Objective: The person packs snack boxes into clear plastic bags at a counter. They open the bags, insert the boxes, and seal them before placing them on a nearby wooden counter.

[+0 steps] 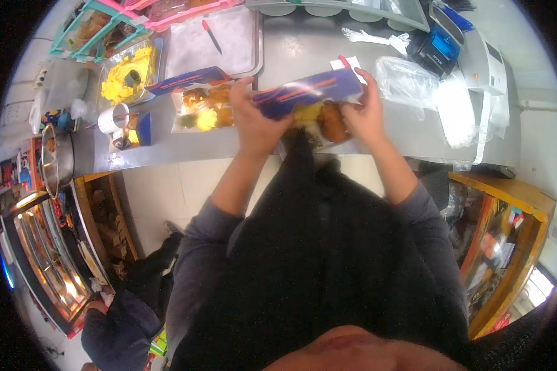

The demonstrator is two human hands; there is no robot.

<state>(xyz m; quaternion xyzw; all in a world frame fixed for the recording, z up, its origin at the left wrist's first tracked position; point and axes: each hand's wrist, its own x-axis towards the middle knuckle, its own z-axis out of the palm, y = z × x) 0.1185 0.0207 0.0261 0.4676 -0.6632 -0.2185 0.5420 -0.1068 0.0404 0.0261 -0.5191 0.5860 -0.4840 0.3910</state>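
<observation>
Both my hands hold a blue cardboard food box [309, 93] at the table's near edge. Its lid stands tilted up, and below it show yellow food [308, 114] and a browned fried piece [334, 123]. My left hand [257, 122] grips the box's left side, fingers curled at the lid's edge. On the opposite side, my right hand [366, 116] has its fingers at the lid's corner and its thumb by the fried piece. Just left of my left hand lies a second, open food box [189, 80], filled with browned pieces and yellow food [207, 119].
Farther left stand a tub of yellow food [129, 74], a white cup [113, 119] and a metal pot [57, 162]. A tray [241, 43] with a red-capped pen [211, 37] lies behind. Plastic bags [405, 80] and a printer [436, 49] are at right. Another person [127, 315] is lower left.
</observation>
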